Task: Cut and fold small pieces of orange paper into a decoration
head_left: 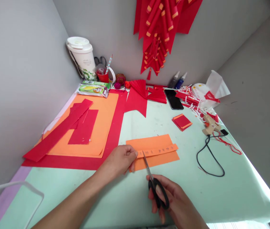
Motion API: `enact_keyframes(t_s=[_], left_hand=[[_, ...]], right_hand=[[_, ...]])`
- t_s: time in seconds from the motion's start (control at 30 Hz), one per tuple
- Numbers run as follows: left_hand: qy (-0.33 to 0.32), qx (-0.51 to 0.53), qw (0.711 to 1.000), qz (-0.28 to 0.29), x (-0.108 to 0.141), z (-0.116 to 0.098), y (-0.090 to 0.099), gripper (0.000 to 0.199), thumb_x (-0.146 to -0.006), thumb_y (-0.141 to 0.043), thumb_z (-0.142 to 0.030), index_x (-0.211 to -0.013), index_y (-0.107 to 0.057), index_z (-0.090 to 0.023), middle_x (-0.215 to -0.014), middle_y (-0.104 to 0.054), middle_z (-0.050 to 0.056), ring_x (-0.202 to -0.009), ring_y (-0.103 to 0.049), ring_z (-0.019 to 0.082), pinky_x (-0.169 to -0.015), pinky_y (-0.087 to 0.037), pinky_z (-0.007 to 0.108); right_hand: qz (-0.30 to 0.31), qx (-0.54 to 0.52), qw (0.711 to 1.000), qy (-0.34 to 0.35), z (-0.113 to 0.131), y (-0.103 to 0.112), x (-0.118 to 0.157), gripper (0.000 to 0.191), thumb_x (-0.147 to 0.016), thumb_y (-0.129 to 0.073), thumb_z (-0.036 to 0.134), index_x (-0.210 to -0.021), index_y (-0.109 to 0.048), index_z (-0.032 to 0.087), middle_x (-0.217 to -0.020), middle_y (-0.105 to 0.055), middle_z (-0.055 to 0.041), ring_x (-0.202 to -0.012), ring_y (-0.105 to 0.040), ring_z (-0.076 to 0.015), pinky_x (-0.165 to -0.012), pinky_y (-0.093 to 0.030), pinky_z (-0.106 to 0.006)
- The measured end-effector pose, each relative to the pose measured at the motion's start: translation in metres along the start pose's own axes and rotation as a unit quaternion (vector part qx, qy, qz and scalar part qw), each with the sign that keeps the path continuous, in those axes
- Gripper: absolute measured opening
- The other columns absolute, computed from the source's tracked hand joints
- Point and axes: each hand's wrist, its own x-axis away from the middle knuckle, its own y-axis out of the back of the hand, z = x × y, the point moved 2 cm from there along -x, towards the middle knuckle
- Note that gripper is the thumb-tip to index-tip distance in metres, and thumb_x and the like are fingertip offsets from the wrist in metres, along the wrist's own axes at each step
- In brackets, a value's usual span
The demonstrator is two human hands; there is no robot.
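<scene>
My left hand (126, 157) pinches the left end of an orange paper strip (157, 151) that bears a row of dark handwritten marks. Beneath the strip lies a wider orange paper piece (170, 157) on the table. My right hand (167, 197) grips black-handled scissors (157, 192), with fingers in the handle loops. The blade tips point up at the strip, just right of my left fingers, and overlap its lower edge. Whether the blades have cut into the paper I cannot tell.
Red and orange sheets (111, 127) lie at left, with red strips (60, 130) on top. At right are a small red card stack (182, 122), a phone (174, 99), and a glue gun (210, 124) with a looped black cord. A white cup (82, 58) stands behind.
</scene>
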Motion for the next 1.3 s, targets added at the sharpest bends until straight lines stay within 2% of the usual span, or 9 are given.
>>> enact_keyframes(t_s=[0.43, 1.3], left_hand=[[0.002, -0.007, 1.0, 0.011, 0.0031, -0.0028, -0.0003, 0.027, -0.08, -0.045, -0.044, -0.067, -0.05, -0.021, -0.047, -0.058, -0.004, -0.037, -0.04, 0.01, -0.041, -0.032, 0.02], [0.001, -0.023, 1.0, 0.019, 0.0, 0.0007, -0.0009, 0.028, -0.082, -0.043, -0.043, -0.067, -0.049, -0.02, -0.047, -0.058, -0.004, -0.036, -0.039, 0.009, -0.04, -0.032, 0.02]], right_hand=[[-0.012, 0.005, 1.0, 0.006, 0.0011, -0.0023, -0.0027, 0.031, -0.084, -0.059, 0.038, -0.107, -0.059, 0.017, -0.075, -0.056, -0.0007, -0.057, -0.055, -0.0108, -0.04, -0.041, -0.017], [-0.034, 0.012, 0.999, -0.007, -0.0017, -0.0011, -0.0045, 0.035, -0.079, -0.064, 0.039, -0.106, -0.06, 0.017, -0.072, -0.056, 0.0003, -0.054, -0.055, -0.0104, -0.036, -0.04, -0.016]])
